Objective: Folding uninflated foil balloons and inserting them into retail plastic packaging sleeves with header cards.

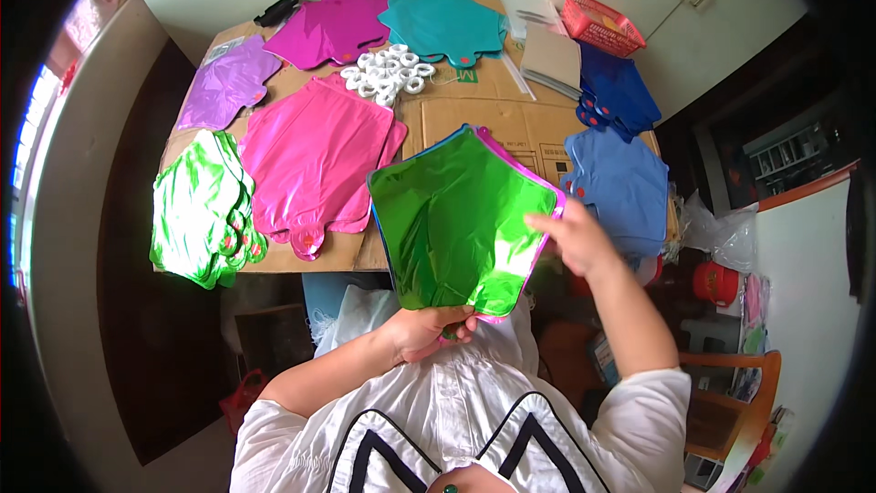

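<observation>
I hold a small stack of flat foil balloons in front of my chest, a shiny green one (452, 224) on top, with blue and pink edges showing beneath it. My left hand (427, 329) grips the stack at its bottom neck. My right hand (573, 236) pinches its right-hand corner. Both forearms come up from the lower edge, in white sleeves.
A cardboard-covered table (497, 114) carries piles of flat foil balloons: green (201, 210), pink (315, 164), purple (224, 82), magenta (333, 27), teal (447, 27), dark blue (616, 91) and light blue (620, 187). White plastic rings (388, 73) lie in the middle. A red basket (602, 23) stands at the back right.
</observation>
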`<state>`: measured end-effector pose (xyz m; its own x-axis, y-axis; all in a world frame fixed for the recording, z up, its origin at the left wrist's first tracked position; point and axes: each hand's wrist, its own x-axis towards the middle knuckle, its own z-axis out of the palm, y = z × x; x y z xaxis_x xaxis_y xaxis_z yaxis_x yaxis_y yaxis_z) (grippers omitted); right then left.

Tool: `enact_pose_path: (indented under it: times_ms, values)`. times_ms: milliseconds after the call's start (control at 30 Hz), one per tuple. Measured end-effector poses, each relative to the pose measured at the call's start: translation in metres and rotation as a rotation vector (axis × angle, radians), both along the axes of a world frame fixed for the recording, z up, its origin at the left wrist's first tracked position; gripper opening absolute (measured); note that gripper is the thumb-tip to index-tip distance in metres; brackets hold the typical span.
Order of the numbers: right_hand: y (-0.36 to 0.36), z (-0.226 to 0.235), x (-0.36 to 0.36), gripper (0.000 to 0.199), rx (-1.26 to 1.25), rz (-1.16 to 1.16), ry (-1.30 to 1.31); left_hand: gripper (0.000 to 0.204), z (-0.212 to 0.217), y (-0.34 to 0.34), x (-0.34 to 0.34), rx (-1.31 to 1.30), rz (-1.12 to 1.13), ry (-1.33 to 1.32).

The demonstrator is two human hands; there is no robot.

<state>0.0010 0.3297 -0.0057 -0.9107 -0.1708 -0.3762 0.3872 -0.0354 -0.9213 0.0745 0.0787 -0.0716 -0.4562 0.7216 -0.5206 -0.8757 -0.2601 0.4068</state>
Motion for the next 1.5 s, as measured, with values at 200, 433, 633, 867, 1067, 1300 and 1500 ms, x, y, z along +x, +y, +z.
enact_pose_path:
  times_ms: [200, 433, 633, 867, 1067, 1300, 1500]
  values:
    - [-0.022, 0.006, -0.135, 0.047, 0.435, 0.289, -0.004, 0.012, -0.004, 0.011, -0.002, 0.029, 0.037, 0.078]
    - [-0.12, 0.015, -0.176, 0.07, 1.306, 0.238, 0.138, 0.014, -0.014, 0.019, -0.013, 0.163, 0.012, -0.05]
    - [-0.121, 0.016, -0.18, 0.036, 1.357, 0.208, 0.12, 0.017, -0.015, 0.012, -0.012, 0.212, 0.015, 0.008]
    - [-0.113, 0.004, -0.18, 0.021, 1.107, 0.208, 0.301, 0.02, -0.016, 0.003, -0.019, 0.337, 0.04, -0.109]
    - [-0.096, -0.011, -0.185, 0.022, 1.05, 0.178, 0.369, 0.012, -0.019, 0.01, -0.02, 0.227, 0.039, -0.074]
    - [-0.088, -0.005, -0.183, 0.013, 0.672, 0.353, 0.145, 0.011, -0.012, 0.006, -0.022, 0.226, 0.031, -0.023]
    - [-0.073, 0.009, -0.185, 0.022, 0.734, 0.479, 0.175, 0.012, -0.015, 0.003, -0.024, 0.347, -0.004, -0.044]
